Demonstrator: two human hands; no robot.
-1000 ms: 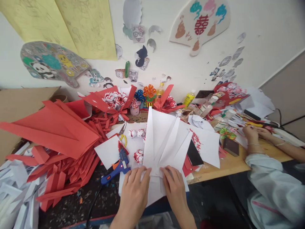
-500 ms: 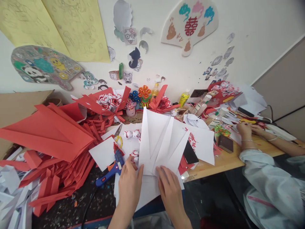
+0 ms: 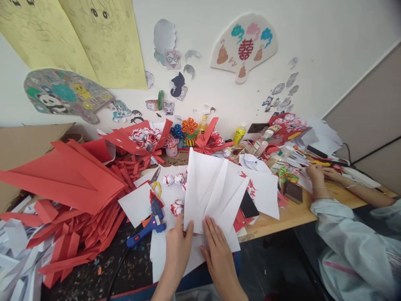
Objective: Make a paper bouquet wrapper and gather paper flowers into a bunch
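A large white sheet of paper (image 3: 210, 188) with several fan-like creases lies on the table in front of me. My left hand (image 3: 178, 250) rests on its lower left corner, thumb and fingers pinching the paper's edge. My right hand (image 3: 216, 247) lies flat on the lower part of the sheet, fingers stretched out and pressing it down. A plain white sheet (image 3: 163, 255) lies underneath.
A blue glue gun (image 3: 147, 223) and scissors (image 3: 156, 179) lie left of the sheet. Folded red paper (image 3: 65, 175) is piled at left, paper flowers (image 3: 147, 136) at the back. Another person's hands (image 3: 319, 173) work at the right end of the wooden table (image 3: 294, 215).
The camera view has shifted slightly. Both hands have slid a little up the creased sheet, and the left hand now pinches its lower left edge.
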